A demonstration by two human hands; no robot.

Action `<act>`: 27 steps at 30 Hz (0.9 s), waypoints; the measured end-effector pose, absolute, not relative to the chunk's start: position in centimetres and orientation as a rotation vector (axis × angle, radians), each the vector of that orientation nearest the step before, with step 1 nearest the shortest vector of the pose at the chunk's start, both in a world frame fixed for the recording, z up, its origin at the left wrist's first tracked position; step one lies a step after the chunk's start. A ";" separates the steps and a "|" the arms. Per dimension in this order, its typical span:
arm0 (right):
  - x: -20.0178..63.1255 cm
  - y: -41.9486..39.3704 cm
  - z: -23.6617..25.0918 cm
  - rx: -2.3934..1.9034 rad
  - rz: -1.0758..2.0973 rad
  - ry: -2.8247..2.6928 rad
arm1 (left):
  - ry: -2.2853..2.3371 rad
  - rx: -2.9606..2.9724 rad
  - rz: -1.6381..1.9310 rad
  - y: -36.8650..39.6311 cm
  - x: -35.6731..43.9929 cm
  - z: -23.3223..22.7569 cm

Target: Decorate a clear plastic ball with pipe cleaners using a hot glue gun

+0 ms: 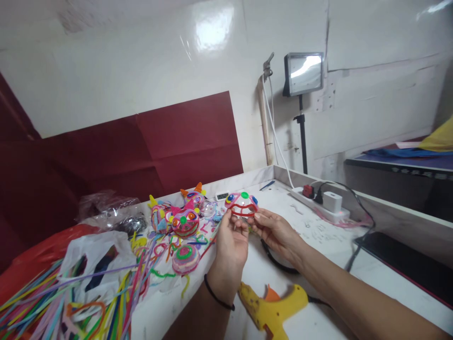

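Glue gun [272,309], yellow, lying on its side at lower centre of frame, nozzle toward the left, cord trailing right; nearest item, untouched by either hand. Loose pipe cleaners [53,302] spread in a multicoloured heap across lower left, beside a white plastic bag [95,257].

Left hand [230,241] at centre frame, black band on wrist, fingers curled and pinching the lower left edge of the pipe-cleaner mask [241,204]. Right hand [274,231] just right of it, thumb and forefinger closed on the lower right edge. Both grips light and narrow, fingertips only; remaining fingers half folded, not clenched. Mask held upright above the white table [318,236], clear of its surface, red wire outline with blue and green dots along the top.

Judgement on the handling: piece appears flimsy, so support from both sides advisable, with pressure kept at the rim to avoid bending the outline or knocking off the dots. Hot nozzle best kept pointed away from the forearms.

Further back, left of centre: finished pipe-cleaner figures [186,219] grouped on the table, touching one another. Beyond, right of centre: white power strip [318,200] with plugs, and a panel light [304,73] on a stand at upper right against the wall.
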State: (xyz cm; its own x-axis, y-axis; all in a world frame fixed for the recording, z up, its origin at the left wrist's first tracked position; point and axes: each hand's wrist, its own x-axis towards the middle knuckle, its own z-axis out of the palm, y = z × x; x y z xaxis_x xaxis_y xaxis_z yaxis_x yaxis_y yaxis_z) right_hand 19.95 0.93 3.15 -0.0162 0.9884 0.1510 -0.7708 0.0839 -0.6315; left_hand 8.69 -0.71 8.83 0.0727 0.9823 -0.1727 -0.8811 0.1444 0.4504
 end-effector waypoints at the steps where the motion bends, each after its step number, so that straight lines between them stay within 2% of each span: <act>1: 20.0 0.9 3.1 -0.419 1.463 -0.655 | 0.487 0.250 1.422 -0.7 8.7 8.8; 27: 20.0 0.8 3.3 -0.394 1.451 -0.667 | 0.473 0.223 1.429 -0.9 8.9 8.9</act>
State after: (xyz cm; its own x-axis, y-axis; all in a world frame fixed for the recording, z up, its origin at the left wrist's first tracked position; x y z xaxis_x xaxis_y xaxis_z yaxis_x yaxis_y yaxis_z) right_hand 19.96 0.77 3.28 -0.0122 0.9841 0.1774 -0.7751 0.1027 -0.6234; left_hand 8.87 -0.90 8.93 0.0694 0.9813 -0.1795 -0.8946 0.1408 0.4241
